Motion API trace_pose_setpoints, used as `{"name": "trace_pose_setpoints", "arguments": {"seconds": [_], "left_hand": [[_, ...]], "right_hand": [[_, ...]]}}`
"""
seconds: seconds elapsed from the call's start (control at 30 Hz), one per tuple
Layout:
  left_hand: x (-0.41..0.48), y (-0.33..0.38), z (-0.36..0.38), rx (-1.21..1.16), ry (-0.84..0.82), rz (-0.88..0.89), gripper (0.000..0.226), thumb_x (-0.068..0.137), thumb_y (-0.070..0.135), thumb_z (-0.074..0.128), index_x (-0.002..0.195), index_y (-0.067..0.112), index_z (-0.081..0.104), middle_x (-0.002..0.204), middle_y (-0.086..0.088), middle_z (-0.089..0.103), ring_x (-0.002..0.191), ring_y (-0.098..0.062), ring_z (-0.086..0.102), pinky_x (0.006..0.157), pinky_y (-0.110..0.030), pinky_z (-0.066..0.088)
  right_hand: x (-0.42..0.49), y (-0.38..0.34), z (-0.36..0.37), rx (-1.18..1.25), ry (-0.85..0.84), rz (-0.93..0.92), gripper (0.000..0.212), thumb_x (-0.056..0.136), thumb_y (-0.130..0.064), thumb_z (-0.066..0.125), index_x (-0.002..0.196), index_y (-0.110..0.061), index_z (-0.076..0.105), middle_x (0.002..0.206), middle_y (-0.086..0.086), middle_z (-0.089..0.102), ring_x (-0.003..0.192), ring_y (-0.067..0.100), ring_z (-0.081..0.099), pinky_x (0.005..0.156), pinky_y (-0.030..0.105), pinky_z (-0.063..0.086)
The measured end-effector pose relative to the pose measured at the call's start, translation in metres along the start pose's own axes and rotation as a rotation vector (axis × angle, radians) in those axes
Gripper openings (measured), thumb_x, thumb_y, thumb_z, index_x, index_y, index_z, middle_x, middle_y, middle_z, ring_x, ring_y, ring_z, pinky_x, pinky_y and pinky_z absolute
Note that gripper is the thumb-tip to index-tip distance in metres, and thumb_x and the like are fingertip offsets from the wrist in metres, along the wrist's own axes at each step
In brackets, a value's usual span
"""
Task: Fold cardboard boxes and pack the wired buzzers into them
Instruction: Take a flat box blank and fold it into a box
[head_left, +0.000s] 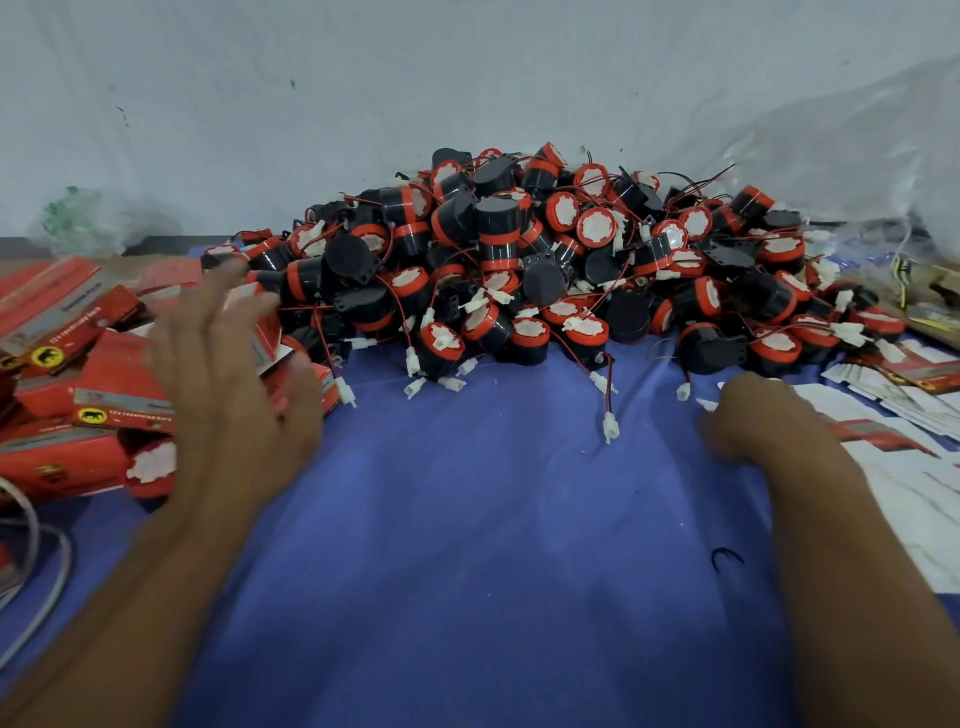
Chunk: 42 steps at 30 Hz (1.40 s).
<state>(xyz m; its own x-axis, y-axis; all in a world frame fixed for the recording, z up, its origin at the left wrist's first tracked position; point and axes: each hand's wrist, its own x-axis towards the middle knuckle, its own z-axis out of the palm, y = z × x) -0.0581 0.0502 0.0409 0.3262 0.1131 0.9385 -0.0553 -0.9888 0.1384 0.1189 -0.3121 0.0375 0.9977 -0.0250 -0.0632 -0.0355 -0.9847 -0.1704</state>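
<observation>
The fingers (221, 296) of the left hand (228, 374) are straight and fanned wide, blurred, over the heap of folded red cardboard boxes with yellow round badges (78, 374) at the left edge of the worktop. They hold nothing. One red box (265, 338) lies right under the fingertips, but I cannot tell from here whether they touch it.

The right hand (753, 415) sits knuckles-up near the right edge, its fingers curled down and hidden beneath it. I cannot tell whether they pinch anything. It lies just beside the spread of flat white and red cardboard blanks (909, 467) along the right edge.

Between and beyond the two hands I see the pile of black cylindrical buzzers with red bands and white-sealed faces (519, 260), heaped along the far edge against the white wall (363, 78). Its thin red and black wires end in small white plastic plugs (610, 426) that trail onto the blue cloth (467, 545) covering the worktop. The nearest buzzers lie just ahead of the right knuckles and beside the left fingertips.

A crumpled clear plastic bag (857, 156) slumps at the far right corner. A grey cable (49, 582) loops at the near left edge.
</observation>
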Motion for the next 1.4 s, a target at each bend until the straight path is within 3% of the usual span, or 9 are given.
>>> {"name": "trace_pose_setpoints", "arguments": {"seconds": [0.2,0.33,0.47,0.6,0.77,0.87,1.03,1.23,1.4], "left_hand": [[-0.019,0.035,0.021,-0.219,-0.292,0.014,0.036,0.093,0.018,0.051,0.122,-0.004,0.056,0.135,-0.02,0.051,0.127,-0.033,0.047,0.108,-0.041,0.039],[-0.031,0.055,0.029,-0.306,-0.487,0.042,0.046,0.096,0.03,0.047,0.137,0.011,0.042,0.145,-0.009,0.044,0.136,-0.023,0.042,0.11,-0.036,0.038],[-0.037,0.073,0.033,-0.38,-0.645,-0.051,0.078,0.091,0.054,0.05,0.155,0.024,0.017,0.165,0.006,0.01,0.151,-0.008,0.012,0.115,-0.02,0.021],[-0.045,0.089,0.035,-0.434,-0.702,-0.113,0.097,0.081,0.073,0.053,0.154,0.043,-0.004,0.164,0.017,-0.01,0.151,-0.003,-0.006,0.11,-0.014,0.01],[-0.04,0.078,0.034,-0.688,-0.633,-0.419,0.097,0.076,0.061,0.074,0.152,0.05,0.014,0.15,0.027,0.034,0.13,-0.005,0.048,0.103,-0.039,0.049],[-0.036,0.077,0.034,-0.861,-0.599,-0.528,0.091,0.072,0.059,0.074,0.146,0.058,0.02,0.133,0.04,0.046,0.094,-0.014,0.07,0.078,-0.036,0.059],[-0.032,0.065,0.034,-0.965,-0.561,-0.64,0.101,0.066,0.063,0.08,0.149,0.051,0.023,0.141,0.021,0.047,0.085,-0.021,0.073,0.072,-0.031,0.058],[-0.03,0.068,0.033,-1.005,-0.546,-0.612,0.106,0.063,0.077,0.072,0.152,0.041,0.028,0.13,0.026,0.053,0.094,0.0,0.068,0.075,-0.019,0.056],[-0.028,0.071,0.031,-0.998,-0.546,-0.654,0.085,0.071,0.062,0.075,0.144,0.051,0.032,0.119,0.027,0.056,0.089,-0.013,0.072,0.069,-0.018,0.056]], "right_hand": [[-0.014,-0.017,-0.022,0.214,0.592,-0.075,0.012,0.093,-0.015,0.056,0.088,-0.005,0.06,0.087,0.026,0.064,0.08,0.044,0.06,0.066,0.04,0.044],[-0.035,-0.051,-0.02,0.527,0.779,-0.392,0.02,0.099,-0.023,0.056,0.096,-0.012,0.072,0.077,0.014,0.072,0.068,0.033,0.064,0.064,0.033,0.046],[-0.064,-0.092,0.004,0.873,0.469,-0.601,0.015,0.095,-0.018,0.065,0.083,-0.015,0.074,0.076,-0.005,0.071,0.069,0.006,0.063,0.069,0.022,0.048],[-0.076,-0.108,0.019,1.073,0.141,-0.794,0.017,0.099,-0.023,0.062,0.088,-0.016,0.073,0.078,-0.007,0.07,0.073,0.004,0.061,0.069,0.018,0.049],[-0.077,-0.105,0.023,1.359,-0.54,-0.918,0.035,0.092,-0.046,0.057,0.118,-0.029,0.072,0.116,0.003,0.072,0.107,0.023,0.068,0.077,0.035,0.057],[-0.075,-0.104,0.03,1.108,-0.532,-0.983,0.048,0.091,-0.032,0.071,0.137,-0.036,0.058,0.124,0.003,0.067,0.097,0.027,0.067,0.071,0.031,0.053],[-0.08,-0.109,0.041,0.968,-0.525,-0.978,0.069,0.086,-0.025,0.078,0.147,-0.033,0.046,0.123,-0.023,0.061,0.077,0.007,0.061,0.076,0.026,0.049],[-0.082,-0.109,0.04,1.008,-0.521,-0.997,0.065,0.083,-0.045,0.074,0.142,-0.048,0.046,0.139,-0.018,0.055,0.132,0.008,0.051,0.103,0.041,0.049],[-0.082,-0.109,0.039,1.111,-0.583,-0.968,0.064,0.081,-0.043,0.076,0.14,-0.034,0.052,0.131,-0.006,0.061,0.124,0.019,0.058,0.104,0.05,0.048]]}}
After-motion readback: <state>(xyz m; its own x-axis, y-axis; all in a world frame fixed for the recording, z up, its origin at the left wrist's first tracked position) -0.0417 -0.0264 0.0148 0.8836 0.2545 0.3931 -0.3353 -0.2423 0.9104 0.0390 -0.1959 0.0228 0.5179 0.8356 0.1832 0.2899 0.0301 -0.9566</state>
